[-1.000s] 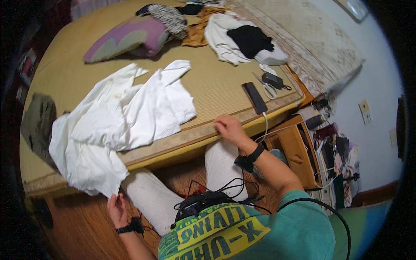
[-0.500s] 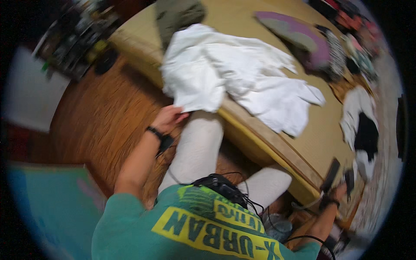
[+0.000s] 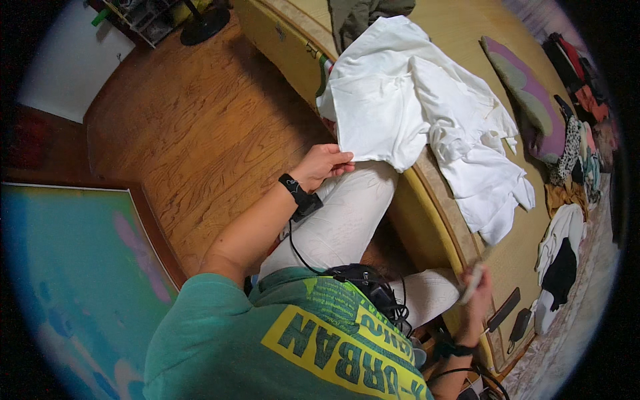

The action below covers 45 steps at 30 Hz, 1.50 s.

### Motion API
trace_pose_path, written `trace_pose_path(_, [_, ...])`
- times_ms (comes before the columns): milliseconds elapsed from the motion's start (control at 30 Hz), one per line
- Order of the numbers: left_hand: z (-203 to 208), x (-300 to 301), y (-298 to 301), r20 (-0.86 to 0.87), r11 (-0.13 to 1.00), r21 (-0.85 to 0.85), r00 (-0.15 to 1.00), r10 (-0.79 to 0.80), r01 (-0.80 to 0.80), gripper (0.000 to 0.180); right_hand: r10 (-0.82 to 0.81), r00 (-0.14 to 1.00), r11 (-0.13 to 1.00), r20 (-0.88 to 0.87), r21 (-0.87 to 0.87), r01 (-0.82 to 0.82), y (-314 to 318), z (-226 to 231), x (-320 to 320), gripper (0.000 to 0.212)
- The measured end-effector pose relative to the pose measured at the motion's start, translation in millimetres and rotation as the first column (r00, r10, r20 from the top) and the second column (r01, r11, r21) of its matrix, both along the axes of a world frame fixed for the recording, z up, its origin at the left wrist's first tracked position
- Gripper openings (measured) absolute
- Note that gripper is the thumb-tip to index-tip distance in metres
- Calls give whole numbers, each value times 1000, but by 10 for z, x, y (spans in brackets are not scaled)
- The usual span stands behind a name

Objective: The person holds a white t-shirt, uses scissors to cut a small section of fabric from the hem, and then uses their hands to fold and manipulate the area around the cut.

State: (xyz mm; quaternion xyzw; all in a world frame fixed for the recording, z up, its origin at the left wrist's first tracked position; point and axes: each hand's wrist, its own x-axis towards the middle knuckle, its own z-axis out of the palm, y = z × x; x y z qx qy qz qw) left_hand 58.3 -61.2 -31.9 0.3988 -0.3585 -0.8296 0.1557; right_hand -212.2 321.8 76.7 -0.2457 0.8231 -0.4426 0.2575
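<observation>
A crumpled white shirt (image 3: 380, 110) lies over the edge of a mattress (image 3: 427, 220), its near hem hanging over my knee. My left hand (image 3: 325, 165) pinches a corner of that hem between thumb and fingers. Above the mattress edge at the lower right, my right hand (image 3: 477, 297) is closed around a slim pale object (image 3: 473, 283), blurred by motion and too unclear to name. Near this hand, a dark flat phone-like object (image 3: 505, 310) and a smaller dark item (image 3: 520, 325) rest on the mattress.
An olive cloth (image 3: 360, 20) lies beyond the shirt. A purple and grey cushion (image 3: 527, 100) and several clothes (image 3: 560, 257) line the mattress's right side. Wooden floor (image 3: 200, 127) stretches left, with a teal patterned panel (image 3: 73, 267) at lower left. A black cable (image 3: 293, 243) runs from my wrist.
My right hand has come away from the dark items toward the shirt, carrying the pale object. My left hand still pinches the hem. The whole view has shifted.
</observation>
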Motion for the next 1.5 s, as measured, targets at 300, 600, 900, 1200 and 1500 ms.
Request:
trace_pose_path(300, [-149,39,-6,-144,999,32,989,20,-16,17,502,634,771,588,28,-636,-1721,-647,1077,65])
trace_pose_path(600, [-146,99,-19,-176,999,37,984,0,7,18,505,620,748,600,53,-661,-2266,-546,1229,47])
trace_pose_path(900, [-161,72,-28,-189,1000,1,982,-19,20,17,483,637,765,601,65,-641,-2422,-633,1185,58])
trace_pose_path(1200, [-153,32,5,-200,999,31,979,33,-27,15,435,637,807,636,38,-589,-2427,-535,1234,45])
trace_pose_path(1500, [-116,-3,23,-205,997,31,976,75,-70,16,459,641,763,615,96,-639,-2406,-633,1056,48])
